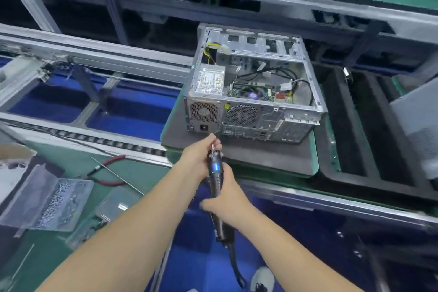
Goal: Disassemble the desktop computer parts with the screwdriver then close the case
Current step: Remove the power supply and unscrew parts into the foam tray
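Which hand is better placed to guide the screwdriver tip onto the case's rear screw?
Left. The left hand holds the screwdriver near its tip, close to the case. The right hand grips the handle further back.

— What's the computer case (254, 116) made of?
— Bare grey metal, dull sheen, perforated vents.
— The pad (248, 161) under it?
— Matt dark foam. The screwdriver (216, 178) looks like glossy black plastic.

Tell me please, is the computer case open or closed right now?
Open: the computer case has no side panel on top, so its motherboard and cables show.
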Demonstrator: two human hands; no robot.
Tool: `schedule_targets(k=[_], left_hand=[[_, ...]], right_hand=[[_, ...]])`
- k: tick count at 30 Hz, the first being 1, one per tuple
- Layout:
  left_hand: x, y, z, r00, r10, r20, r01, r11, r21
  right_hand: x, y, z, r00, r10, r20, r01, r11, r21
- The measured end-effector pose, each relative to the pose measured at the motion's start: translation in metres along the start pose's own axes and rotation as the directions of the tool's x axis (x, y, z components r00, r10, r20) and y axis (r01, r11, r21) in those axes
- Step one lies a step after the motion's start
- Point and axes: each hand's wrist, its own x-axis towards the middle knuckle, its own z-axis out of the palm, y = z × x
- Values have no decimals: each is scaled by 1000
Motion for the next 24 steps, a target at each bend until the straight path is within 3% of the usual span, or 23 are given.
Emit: schedule_targets(k=[4,11,14,17,21,24], left_hand=[[16,-7,-1,1000,-9,12,9,1000,-27],[23,-1,-10,997,-73,8,72,995,65],[23,9,-7,994,45,-97,-15,956,293],[27,17,-10,963,209,-168,-93,848,521],[25,14,-18,936,338,-101,-178,702,690],[26,10,-23,932,358,-57,-213,668,713]], right_hand=[[13,10,9,998,-65,-18,66,994,82],[28,19,23,999,-11,-47,14,998,66],[33,18,26,997,1,-79,7,995,102],[39,14,25,994,38,-100,-27,993,113],[47,11,22,991,65,-115,-50,991,123],[50,12,23,991,79,-108,-68,992,109]])
